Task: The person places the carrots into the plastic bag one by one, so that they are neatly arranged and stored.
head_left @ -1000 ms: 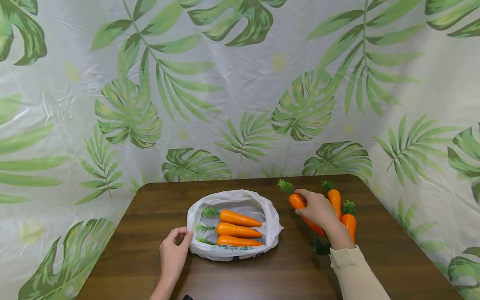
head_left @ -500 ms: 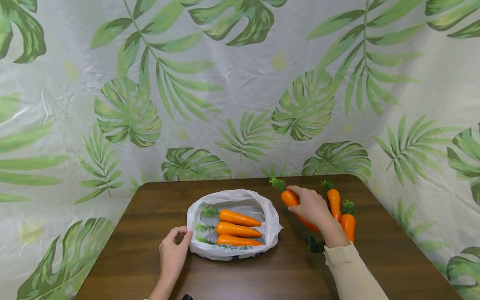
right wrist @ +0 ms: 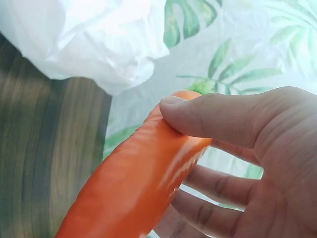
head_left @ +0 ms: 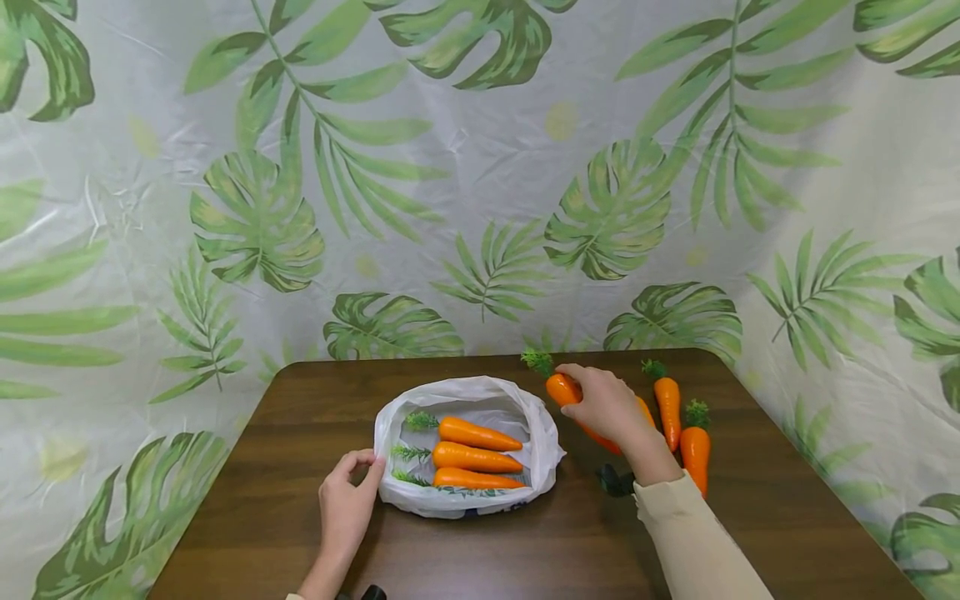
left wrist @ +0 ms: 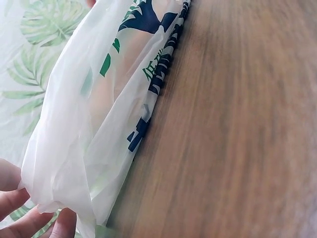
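Note:
My left hand [head_left: 348,496] pinches the left edge of a white plastic bag [head_left: 546,433], which lies with its mouth spread wide. In the left wrist view, its fingertips and thumb have hold of the thin plastic. Inside the bag lie three orange carrots [head_left: 476,456], side by side with green tops to the left. My right hand [head_left: 611,408] grips another carrot [right wrist: 133,173] near its thick end, to the right of the bag. That carrot's green top points to the back left; the hand covers part of its body.
Right of my right hand are one carrot [head_left: 667,404] at the back and another [head_left: 696,454] nearer me. A third carrot [head_left: 645,411] is mostly hidden behind the hand. All are on a brown wooden table [head_left: 465,567], with a leaf-patterned curtain [head_left: 480,167] behind.
My right hand has moved left toward the bag with the carrot, uncovering part of a carrot behind it. My left hand stays at the bag's edge.

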Action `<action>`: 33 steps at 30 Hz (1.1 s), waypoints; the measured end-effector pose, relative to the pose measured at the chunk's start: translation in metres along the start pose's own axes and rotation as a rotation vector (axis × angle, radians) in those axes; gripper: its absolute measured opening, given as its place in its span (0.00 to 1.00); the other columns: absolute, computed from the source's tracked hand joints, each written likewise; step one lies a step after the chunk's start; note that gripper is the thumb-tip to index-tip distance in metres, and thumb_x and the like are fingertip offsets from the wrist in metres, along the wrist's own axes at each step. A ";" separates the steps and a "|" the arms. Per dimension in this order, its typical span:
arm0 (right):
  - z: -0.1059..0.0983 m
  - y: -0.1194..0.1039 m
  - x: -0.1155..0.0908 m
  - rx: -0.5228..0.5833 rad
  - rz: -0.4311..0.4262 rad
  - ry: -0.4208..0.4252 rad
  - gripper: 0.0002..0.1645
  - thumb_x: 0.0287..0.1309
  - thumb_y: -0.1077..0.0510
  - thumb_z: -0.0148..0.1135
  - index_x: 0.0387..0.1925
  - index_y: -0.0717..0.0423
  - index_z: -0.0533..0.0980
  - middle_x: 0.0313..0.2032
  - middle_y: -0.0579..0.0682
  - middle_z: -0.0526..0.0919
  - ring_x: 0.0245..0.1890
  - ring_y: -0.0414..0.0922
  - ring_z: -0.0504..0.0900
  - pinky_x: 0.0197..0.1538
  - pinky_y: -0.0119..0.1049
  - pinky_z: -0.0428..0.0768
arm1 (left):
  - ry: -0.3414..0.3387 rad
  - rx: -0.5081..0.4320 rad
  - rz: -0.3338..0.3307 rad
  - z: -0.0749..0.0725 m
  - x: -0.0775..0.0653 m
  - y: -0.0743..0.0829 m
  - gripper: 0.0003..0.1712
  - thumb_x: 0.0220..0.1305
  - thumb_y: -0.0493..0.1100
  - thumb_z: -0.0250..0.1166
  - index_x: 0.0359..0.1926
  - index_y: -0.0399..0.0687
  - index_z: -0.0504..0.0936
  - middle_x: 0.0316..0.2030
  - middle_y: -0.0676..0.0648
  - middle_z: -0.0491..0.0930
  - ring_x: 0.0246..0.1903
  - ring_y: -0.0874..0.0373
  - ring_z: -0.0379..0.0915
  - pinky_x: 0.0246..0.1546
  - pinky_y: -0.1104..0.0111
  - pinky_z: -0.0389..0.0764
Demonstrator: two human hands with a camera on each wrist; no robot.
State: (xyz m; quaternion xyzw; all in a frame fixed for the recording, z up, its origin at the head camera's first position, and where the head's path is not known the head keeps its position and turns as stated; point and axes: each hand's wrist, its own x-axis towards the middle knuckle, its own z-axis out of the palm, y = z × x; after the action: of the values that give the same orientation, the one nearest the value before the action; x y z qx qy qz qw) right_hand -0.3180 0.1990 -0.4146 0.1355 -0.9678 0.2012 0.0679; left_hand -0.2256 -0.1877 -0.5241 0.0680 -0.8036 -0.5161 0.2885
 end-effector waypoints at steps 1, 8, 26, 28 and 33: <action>0.000 -0.002 0.001 -0.001 -0.006 0.002 0.39 0.52 0.54 0.76 0.67 0.47 0.73 0.47 0.53 0.83 0.33 0.49 0.78 0.35 0.47 0.76 | -0.001 0.002 -0.002 0.000 0.000 0.000 0.04 0.60 0.39 0.74 0.31 0.48 0.85 0.38 0.53 0.87 0.45 0.58 0.82 0.48 0.68 0.76; 0.002 -0.014 0.006 -0.016 -0.033 0.002 0.39 0.50 0.54 0.78 0.65 0.48 0.75 0.49 0.54 0.83 0.36 0.50 0.79 0.37 0.48 0.78 | -0.009 0.003 -0.010 0.000 0.001 0.000 0.04 0.60 0.39 0.74 0.31 0.48 0.85 0.38 0.53 0.87 0.46 0.58 0.82 0.48 0.65 0.77; 0.002 -0.056 0.017 -0.043 -0.109 -0.034 0.37 0.54 0.57 0.75 0.66 0.46 0.74 0.47 0.51 0.83 0.33 0.47 0.78 0.32 0.42 0.78 | 0.008 -0.007 0.007 0.000 0.000 -0.001 0.04 0.60 0.38 0.74 0.31 0.47 0.85 0.38 0.51 0.87 0.46 0.54 0.83 0.46 0.75 0.73; 0.002 -0.061 0.019 -0.042 -0.117 -0.037 0.37 0.54 0.57 0.75 0.66 0.46 0.74 0.46 0.50 0.83 0.32 0.47 0.78 0.31 0.41 0.77 | 0.006 -0.007 0.006 0.000 0.000 -0.001 0.04 0.60 0.38 0.74 0.31 0.47 0.86 0.38 0.52 0.87 0.45 0.55 0.82 0.46 0.75 0.74; 0.005 -0.073 0.023 -0.058 -0.156 -0.030 0.37 0.53 0.58 0.76 0.65 0.46 0.75 0.47 0.51 0.84 0.35 0.48 0.80 0.32 0.43 0.79 | 0.003 -0.002 0.017 -0.001 0.001 -0.001 0.04 0.60 0.38 0.74 0.31 0.48 0.86 0.37 0.53 0.87 0.44 0.57 0.82 0.45 0.72 0.76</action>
State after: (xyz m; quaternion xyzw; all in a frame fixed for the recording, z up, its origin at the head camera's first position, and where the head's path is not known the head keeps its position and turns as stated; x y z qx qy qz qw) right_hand -0.3194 0.1274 -0.3878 0.2114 -0.9606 0.1652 0.0728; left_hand -0.2263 -0.1891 -0.5249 0.0616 -0.8034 -0.5141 0.2942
